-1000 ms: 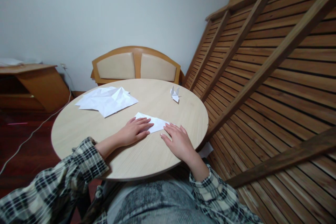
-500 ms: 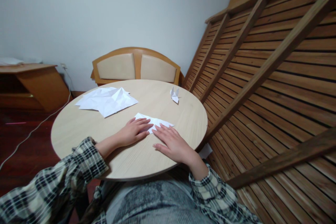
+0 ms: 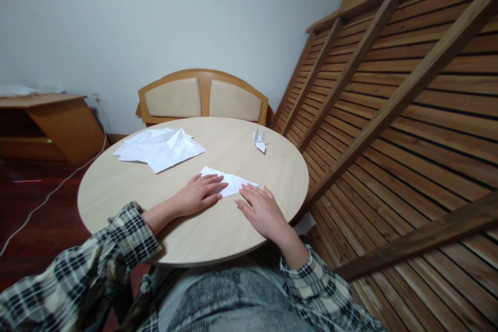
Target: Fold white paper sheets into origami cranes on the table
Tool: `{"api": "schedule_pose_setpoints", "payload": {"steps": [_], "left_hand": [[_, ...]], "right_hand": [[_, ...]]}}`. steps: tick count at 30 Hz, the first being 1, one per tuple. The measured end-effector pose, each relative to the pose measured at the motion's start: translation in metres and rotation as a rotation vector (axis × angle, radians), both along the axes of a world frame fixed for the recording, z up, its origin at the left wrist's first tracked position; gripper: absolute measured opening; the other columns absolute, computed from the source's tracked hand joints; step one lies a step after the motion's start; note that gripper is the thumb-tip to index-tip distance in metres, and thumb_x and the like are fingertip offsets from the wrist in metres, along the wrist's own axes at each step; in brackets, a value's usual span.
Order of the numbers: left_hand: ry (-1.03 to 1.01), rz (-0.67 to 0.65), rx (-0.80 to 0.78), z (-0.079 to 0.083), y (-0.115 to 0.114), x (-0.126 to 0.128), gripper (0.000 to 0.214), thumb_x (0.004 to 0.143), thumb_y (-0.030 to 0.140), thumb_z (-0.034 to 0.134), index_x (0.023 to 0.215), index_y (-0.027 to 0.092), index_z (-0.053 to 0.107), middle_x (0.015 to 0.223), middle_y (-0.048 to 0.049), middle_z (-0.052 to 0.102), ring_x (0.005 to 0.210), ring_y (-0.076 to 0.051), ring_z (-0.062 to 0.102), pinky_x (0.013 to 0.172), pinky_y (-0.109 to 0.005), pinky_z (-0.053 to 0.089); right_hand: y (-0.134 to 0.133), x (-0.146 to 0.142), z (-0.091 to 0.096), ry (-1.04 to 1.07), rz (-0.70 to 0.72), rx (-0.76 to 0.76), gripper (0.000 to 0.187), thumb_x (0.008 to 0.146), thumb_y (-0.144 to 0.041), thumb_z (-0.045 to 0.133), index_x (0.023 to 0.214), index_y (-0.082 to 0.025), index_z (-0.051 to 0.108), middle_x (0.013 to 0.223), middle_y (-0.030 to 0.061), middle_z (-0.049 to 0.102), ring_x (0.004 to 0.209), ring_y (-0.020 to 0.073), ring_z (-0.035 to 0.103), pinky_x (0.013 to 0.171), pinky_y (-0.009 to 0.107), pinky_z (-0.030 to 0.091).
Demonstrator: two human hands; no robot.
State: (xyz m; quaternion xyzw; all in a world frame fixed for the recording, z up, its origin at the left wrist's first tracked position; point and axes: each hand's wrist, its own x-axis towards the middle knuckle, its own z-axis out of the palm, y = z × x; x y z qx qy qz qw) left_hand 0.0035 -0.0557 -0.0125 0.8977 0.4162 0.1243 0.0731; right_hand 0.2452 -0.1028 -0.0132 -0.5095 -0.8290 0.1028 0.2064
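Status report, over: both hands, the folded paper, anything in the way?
Left hand palm-down on folded white paper. Right hand, fingertips at its right part. Creased white sheets and small paper figure farther back, apart from it.

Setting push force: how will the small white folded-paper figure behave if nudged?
The white paper figure is likely light, being paper. Its thin upright points would probably bend. Standing unheld on the pale round wooden table, it may slide or tip.

Beyond my hands point(image 3: 200, 194) I see a cream-padded headboard point(image 3: 205, 94) and pale wall point(image 3: 187, 15), with a slatted wooden panel point(image 3: 397, 129) to their right and a desk point(image 3: 70, 129) on reddish floor point(image 3: 19, 199) to their left.
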Motion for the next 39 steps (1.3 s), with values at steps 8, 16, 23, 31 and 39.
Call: {"api": "schedule_pose_setpoints", "payload": {"steps": [8,16,23,31,39], "left_hand": [[-0.030,0.031,0.035,0.004,-0.001,0.000,0.056,0.089,0.061,0.054,0.134,0.028,0.058,0.145,-0.0103,0.053,0.135,-0.031,0.045,0.111,-0.054,0.030],[-0.125,-0.016,0.063,0.005,0.000,-0.002,0.054,0.086,0.056,0.061,0.128,0.022,0.061,0.130,-0.0112,0.065,0.124,-0.028,0.057,0.105,-0.046,0.042],[-0.097,-0.045,0.170,0.009,-0.005,-0.003,0.035,0.096,0.043,0.048,0.108,0.021,0.072,0.106,-0.0112,0.074,0.100,-0.027,0.068,0.087,-0.042,0.053],[-0.229,0.235,0.313,0.013,-0.007,-0.007,0.031,0.099,0.035,0.036,0.094,0.019,0.062,0.077,-0.0065,0.069,0.064,-0.017,0.062,0.061,-0.029,0.046],[-0.645,0.322,0.172,0.021,-0.012,-0.003,0.025,0.097,0.042,0.035,0.089,0.022,0.048,0.071,-0.0014,0.060,0.063,-0.018,0.058,0.061,-0.031,0.048]], "right_hand": [[0.003,0.002,-0.007,-0.006,-0.217,0.040,0.039,0.098,-0.034,0.044,0.130,-0.018,0.061,0.141,0.0099,0.056,0.136,0.0260,0.045,0.116,0.054,0.022],[0.002,0.003,-0.009,-0.013,-0.204,0.053,0.045,0.095,-0.026,0.043,0.138,-0.017,0.052,0.143,0.0103,0.053,0.136,0.0263,0.044,0.117,0.053,0.022],[0.001,0.004,-0.005,0.006,-0.161,0.040,0.048,0.095,-0.029,0.044,0.142,-0.016,0.048,0.140,0.0113,0.055,0.133,0.0265,0.046,0.118,0.051,0.023],[0.004,0.007,-0.012,0.202,-0.165,0.129,0.070,0.093,-0.032,0.047,0.156,-0.023,0.018,0.157,0.0131,0.032,0.143,0.0260,0.033,0.113,0.049,0.036],[0.004,0.008,-0.014,0.217,-0.115,0.106,0.074,0.093,-0.033,0.047,0.157,-0.022,0.012,0.155,0.0139,0.035,0.142,0.0263,0.036,0.113,0.048,0.035]]}}
